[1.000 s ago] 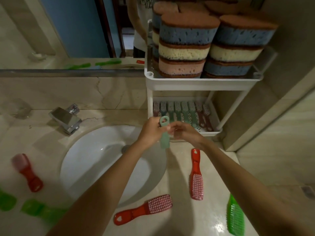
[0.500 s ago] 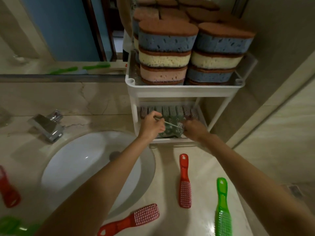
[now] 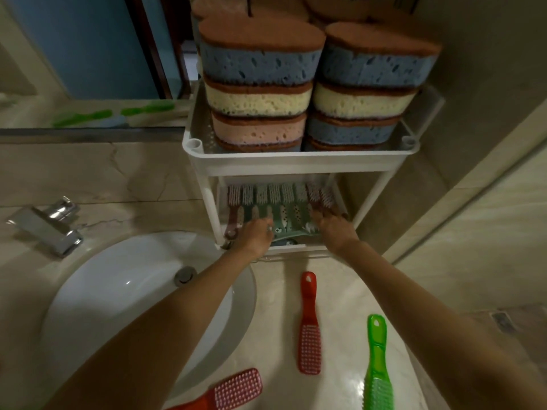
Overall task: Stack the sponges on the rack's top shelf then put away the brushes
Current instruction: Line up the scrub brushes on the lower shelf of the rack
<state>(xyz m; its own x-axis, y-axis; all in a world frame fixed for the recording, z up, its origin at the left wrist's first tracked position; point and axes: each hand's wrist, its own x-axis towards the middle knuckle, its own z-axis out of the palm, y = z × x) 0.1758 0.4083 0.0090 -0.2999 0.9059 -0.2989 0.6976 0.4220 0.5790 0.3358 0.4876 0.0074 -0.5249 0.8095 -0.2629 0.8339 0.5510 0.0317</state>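
A white two-shelf rack (image 3: pixel 299 162) stands on the counter. Its top shelf carries two stacks of brown-topped sponges (image 3: pixel 260 84), blue, yellow and pink. On the lower shelf lies a row of brushes (image 3: pixel 278 196), bristles at the back. A pale green brush (image 3: pixel 291 229) lies crosswise over their handles at the shelf's front. My left hand (image 3: pixel 256 233) pinches its left end and my right hand (image 3: pixel 333 227) holds its right end. On the counter in front lie a red brush (image 3: pixel 309 324), a bright green brush (image 3: pixel 377 359) and another red brush (image 3: pixel 233 389).
A white sink basin (image 3: pixel 118 297) with a chrome tap (image 3: pixel 47 229) is left of the rack. A mirror (image 3: pixel 88 69) runs along the back wall. A tiled wall stands close on the right.
Both hands have carried the pale green brush from above the sink's edge forward into the rack's lower shelf. It now lies low across the other brushes' handles.
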